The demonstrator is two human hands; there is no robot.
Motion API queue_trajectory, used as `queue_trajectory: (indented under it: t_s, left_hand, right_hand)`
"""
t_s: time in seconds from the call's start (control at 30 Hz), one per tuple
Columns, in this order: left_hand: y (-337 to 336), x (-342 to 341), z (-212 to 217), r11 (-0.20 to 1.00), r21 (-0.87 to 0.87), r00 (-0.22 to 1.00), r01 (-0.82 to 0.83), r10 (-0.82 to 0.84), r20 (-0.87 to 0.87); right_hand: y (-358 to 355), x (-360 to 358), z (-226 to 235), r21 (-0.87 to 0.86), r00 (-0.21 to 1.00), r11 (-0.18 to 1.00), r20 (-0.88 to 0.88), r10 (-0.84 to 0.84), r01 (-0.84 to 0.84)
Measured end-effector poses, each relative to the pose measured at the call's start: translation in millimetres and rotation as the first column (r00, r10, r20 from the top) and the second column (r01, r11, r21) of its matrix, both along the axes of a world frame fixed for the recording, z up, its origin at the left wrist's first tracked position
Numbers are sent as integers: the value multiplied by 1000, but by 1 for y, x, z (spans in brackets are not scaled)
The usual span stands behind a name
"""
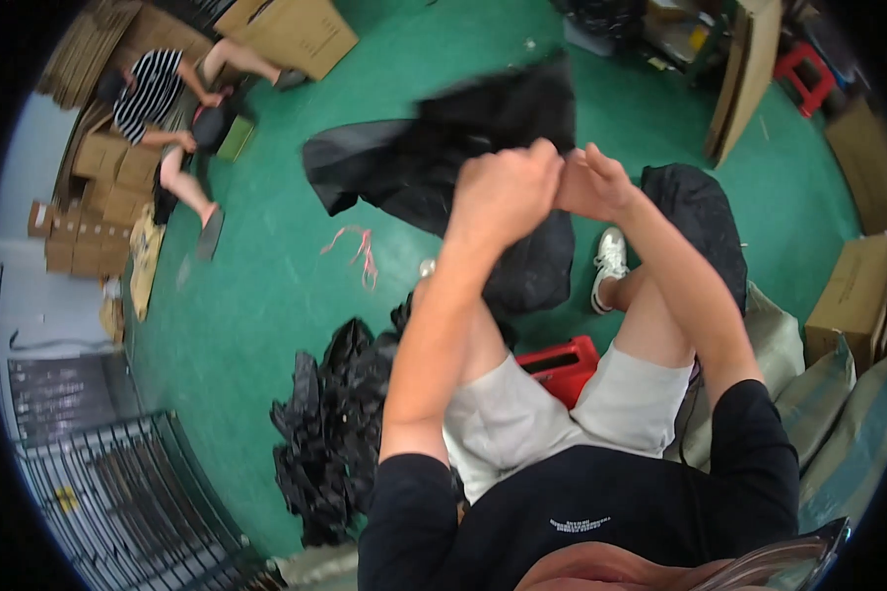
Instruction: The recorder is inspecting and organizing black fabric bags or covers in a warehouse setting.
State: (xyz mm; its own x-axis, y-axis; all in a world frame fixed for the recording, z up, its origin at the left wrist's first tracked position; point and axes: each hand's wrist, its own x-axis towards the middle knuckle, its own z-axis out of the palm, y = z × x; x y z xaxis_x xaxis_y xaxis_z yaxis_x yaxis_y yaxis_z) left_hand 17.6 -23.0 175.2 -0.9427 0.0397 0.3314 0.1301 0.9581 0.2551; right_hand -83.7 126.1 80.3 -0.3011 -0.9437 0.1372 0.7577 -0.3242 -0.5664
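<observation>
Hanging in the air above the knees, a black garment (443, 158) of thin, matt fabric is held up by 2 bare hands raised close together. The left hand (503, 192) is clenched in a fist on the cloth's upper edge; the right hand (591, 182) is pressed against it, its fingers pinched on the same edge. The garment's lower part is hidden behind the forearms, and its full shape cannot be made out.

Below, a red stool (567, 364) is partly covered by the seated person's pale shorts (522, 414). A heap of black cloth (330, 433) is seen on the green floor (266, 295) at the left, and a black bag (705, 222) at the right, beside a white shoe (609, 261). Farther off, a second person in a striped top (153, 94) is seated among cardboard boxes (108, 177). A scrap of pink string (360, 246) lies on the floor.
</observation>
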Motion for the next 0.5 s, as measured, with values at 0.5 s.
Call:
queue_trajectory:
  t_s: [0.5]
  left_hand:
    - [-29,-89,-116,839,317,850,-442,280,446]
  right_hand:
    - [-42,-78,-23,558,686,661,210,-697,501]
